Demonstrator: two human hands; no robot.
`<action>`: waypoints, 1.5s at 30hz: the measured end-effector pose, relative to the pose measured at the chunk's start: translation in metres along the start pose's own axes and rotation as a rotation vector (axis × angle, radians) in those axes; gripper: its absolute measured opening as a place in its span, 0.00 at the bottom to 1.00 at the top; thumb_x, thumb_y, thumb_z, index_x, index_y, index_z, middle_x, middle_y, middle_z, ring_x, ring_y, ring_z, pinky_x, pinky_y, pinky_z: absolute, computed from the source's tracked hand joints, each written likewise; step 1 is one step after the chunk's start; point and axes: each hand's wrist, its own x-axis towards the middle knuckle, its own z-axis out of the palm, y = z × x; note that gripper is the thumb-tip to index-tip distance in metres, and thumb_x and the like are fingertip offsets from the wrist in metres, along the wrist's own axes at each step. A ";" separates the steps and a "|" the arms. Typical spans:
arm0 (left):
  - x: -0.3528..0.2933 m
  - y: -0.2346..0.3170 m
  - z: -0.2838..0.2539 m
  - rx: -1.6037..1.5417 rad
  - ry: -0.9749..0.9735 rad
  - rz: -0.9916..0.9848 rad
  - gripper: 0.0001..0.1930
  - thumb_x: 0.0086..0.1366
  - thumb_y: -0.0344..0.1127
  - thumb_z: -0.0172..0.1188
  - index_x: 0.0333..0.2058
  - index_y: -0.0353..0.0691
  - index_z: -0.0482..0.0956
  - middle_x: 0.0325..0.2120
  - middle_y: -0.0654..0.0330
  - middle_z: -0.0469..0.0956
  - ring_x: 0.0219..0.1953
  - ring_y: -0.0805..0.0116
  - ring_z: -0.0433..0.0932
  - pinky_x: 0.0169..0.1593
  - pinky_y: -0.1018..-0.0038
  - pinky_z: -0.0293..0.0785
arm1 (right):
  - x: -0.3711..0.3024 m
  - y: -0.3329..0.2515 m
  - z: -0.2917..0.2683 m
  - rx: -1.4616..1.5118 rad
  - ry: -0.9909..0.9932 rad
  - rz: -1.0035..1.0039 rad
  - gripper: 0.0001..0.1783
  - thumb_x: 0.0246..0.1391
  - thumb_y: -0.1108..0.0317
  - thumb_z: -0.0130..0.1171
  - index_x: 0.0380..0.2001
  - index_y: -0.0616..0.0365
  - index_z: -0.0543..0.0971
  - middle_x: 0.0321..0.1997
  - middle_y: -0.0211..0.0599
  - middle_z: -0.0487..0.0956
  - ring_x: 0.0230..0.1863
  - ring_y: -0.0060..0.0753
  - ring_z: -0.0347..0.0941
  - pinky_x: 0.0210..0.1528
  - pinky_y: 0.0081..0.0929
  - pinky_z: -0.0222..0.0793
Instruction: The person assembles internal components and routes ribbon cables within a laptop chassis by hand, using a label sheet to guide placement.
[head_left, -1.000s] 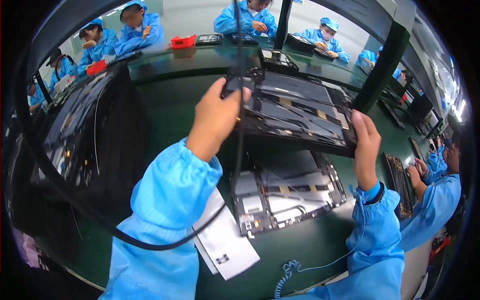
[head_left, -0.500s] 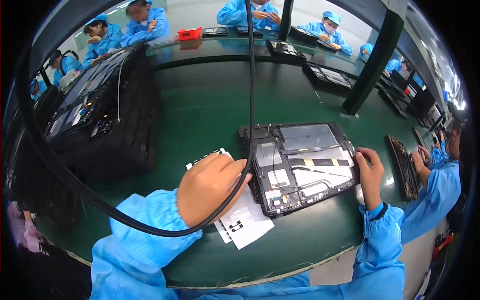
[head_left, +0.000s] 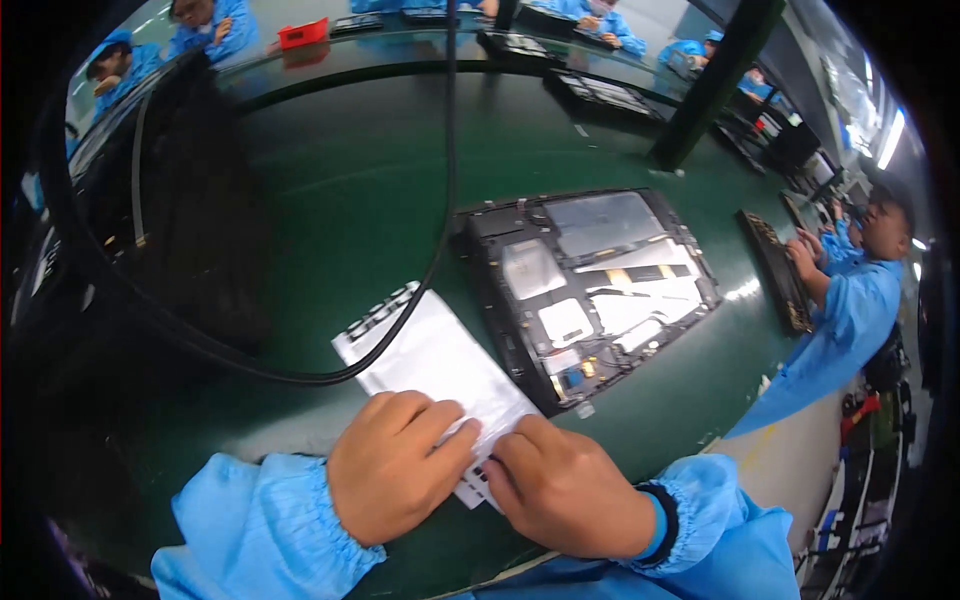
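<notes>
A white sheet (head_left: 425,350) with small black pieces along its far and near edges lies on the green bench. My left hand (head_left: 400,465) presses on its near part with curled fingers, thumb and fingertips closed on the paper. Beside it, my right hand (head_left: 570,490) is closed in a pinch at the sheet's near right edge, close to a few black pieces. Whatever sits between those fingertips is hidden. An opened laptop-like chassis (head_left: 520,330), black with silvery panels and cables inside, rests just beyond and to the right, touched by neither hand.
A black cable (head_left: 452,150) hangs in a loop before the bench. Dark stacked housings (head_left: 170,220) stand at left. A green post (head_left: 715,85) rises at far right. At right, a co-worker (head_left: 850,300) handles a dark tray-like part (head_left: 775,270). A red bin (head_left: 303,33) sits farther back.
My right hand has left the chassis's right side and come to the sheet's near edge. My left hand has moved nearer, onto the sheet. The whole view has shifted.
</notes>
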 end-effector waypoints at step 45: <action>0.104 0.034 0.039 0.072 0.139 0.508 0.12 0.42 0.25 0.54 0.28 0.24 0.75 0.33 0.47 0.73 0.34 0.56 0.72 0.31 0.70 0.70 | -0.023 0.117 -0.069 0.437 0.238 0.182 0.03 0.33 0.76 0.55 0.16 0.59 0.72 0.44 0.43 0.73 0.47 0.40 0.64 0.52 0.35 0.52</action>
